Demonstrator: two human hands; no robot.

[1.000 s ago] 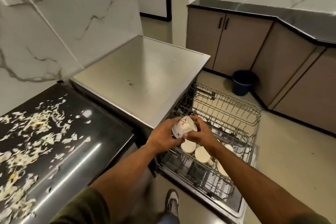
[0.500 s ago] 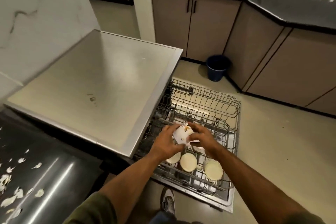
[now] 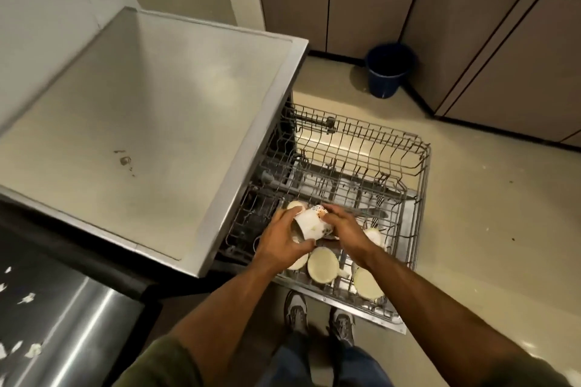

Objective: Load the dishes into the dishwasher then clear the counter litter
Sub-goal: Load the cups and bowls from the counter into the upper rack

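Note:
A white patterned cup [image 3: 311, 224] is tilted on its side low over the near left part of the pulled-out dishwasher rack [image 3: 418, 166]. My left hand [image 3: 283, 242] grips it from the left and my right hand [image 3: 341, 228] grips it from the right. Several cream cups sit upside down in the rack: one [image 3: 323, 264] just below the hands, another [image 3: 367, 283] at the near right, one [image 3: 295, 205] behind the held cup. White litter scraps [image 3: 33, 350] lie on the dark counter at the lower left.
The steel dishwasher top [image 3: 141, 122] spreads to the left of the rack. A blue bucket [image 3: 388, 69] stands on the floor by the beige cabinets [image 3: 361, 0]. The far half of the rack holds nothing. My shoes [image 3: 317, 317] stand at the rack's near edge.
Both hands have carried the cup down towards the rack, and it now lies more on its side. The view has swung right and down, leaving most of the littered counter out of sight.

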